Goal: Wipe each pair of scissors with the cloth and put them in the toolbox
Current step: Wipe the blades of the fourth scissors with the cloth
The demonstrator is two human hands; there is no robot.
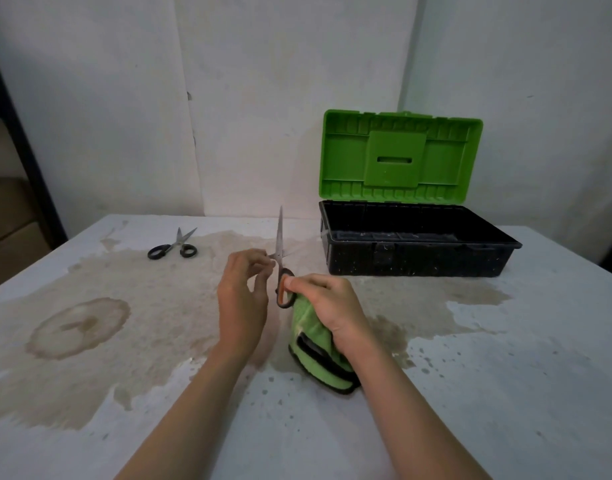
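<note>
A long pair of scissors (280, 237) with black and orange handles stands upright above the table, blades pointing up. My left hand (244, 292) pinches it near the pivot. My right hand (327, 303) grips the handle together with a green cloth (316, 355) with dark trim that hangs down to the table. A second, smaller pair of scissors (174, 247) with black handles lies slightly spread on the table at the far left. The toolbox (418, 251) has a black body and a raised green lid (399, 157); it stands at the far right.
The white table (505, 358) bears large brown stains (79, 327) across its left and middle. A white wall rises behind it. A dark frame and brown boxes (6, 216) stand at the far left.
</note>
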